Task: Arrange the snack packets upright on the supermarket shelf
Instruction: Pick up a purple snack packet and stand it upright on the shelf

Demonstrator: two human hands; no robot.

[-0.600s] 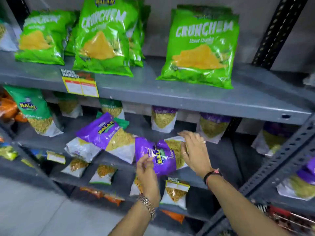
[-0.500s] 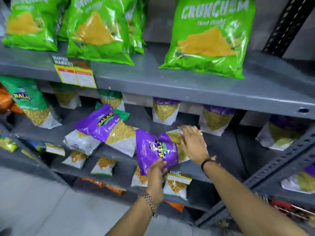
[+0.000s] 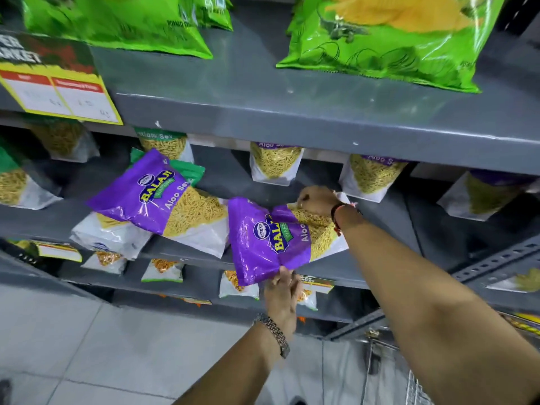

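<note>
Purple film and clear plastic make up the Aloo Sev packet (image 3: 271, 241) that both hands hold at the front lip of the middle shelf (image 3: 330, 273). It lies tilted on its side, its purple top hanging past the lip toward the camera and its clear, sev-filled end pointing back over the shelf. The left hand (image 3: 283, 290), below the lip, pinches the packet's lower purple corner between fingers and thumb. The right hand (image 3: 318, 201) reaches in above the shelf and closes over the packet's far clear end, fingers curled on it.

Left of the held packet, a second purple packet (image 3: 163, 200) lies flat on the same shelf, overlapping a white-bottomed packet (image 3: 108, 235) that juts over the lip. Behind the held packet, upright sev packets (image 3: 276, 165) stand in a row against the back of the shelf. Above them, on the top shelf (image 3: 292, 112), green snack bags (image 3: 388, 39) lean, and a yellow price tag (image 3: 58, 92) hangs from that shelf's edge at the left
</note>
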